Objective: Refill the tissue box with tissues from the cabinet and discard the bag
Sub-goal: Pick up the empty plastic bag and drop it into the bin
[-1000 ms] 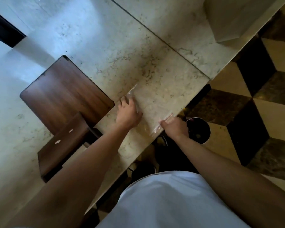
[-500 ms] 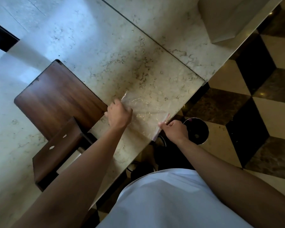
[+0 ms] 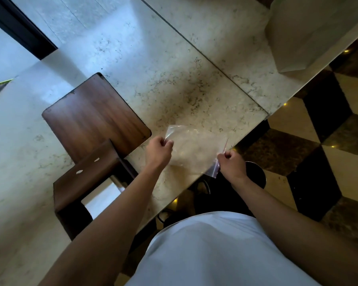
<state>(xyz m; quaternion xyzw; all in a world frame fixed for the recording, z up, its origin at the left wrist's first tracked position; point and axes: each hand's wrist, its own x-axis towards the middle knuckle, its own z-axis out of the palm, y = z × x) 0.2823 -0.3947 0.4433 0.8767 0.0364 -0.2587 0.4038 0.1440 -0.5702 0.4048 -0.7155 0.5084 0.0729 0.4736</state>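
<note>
A clear empty plastic bag (image 3: 194, 147) is stretched just above the marble counter's (image 3: 163, 79) near edge. My left hand (image 3: 159, 150) pinches its left corner and my right hand (image 3: 230, 162) pinches its right end, which has a thin red strip. The dark wooden tissue box (image 3: 93, 120) lies on the counter to the left, its lid (image 3: 85, 178) standing open toward me. White tissues show through the gap under the lid.
A round black bin (image 3: 256, 174) stands on the chequered floor right below my right hand, partly hidden by it. A pale paper bag (image 3: 306, 32) sits at the counter's far right. A dark frame crosses the top left corner.
The bag lay flat under both hands on the counter; both hands have closed on its ends and lifted and pulled it toward the counter's edge.
</note>
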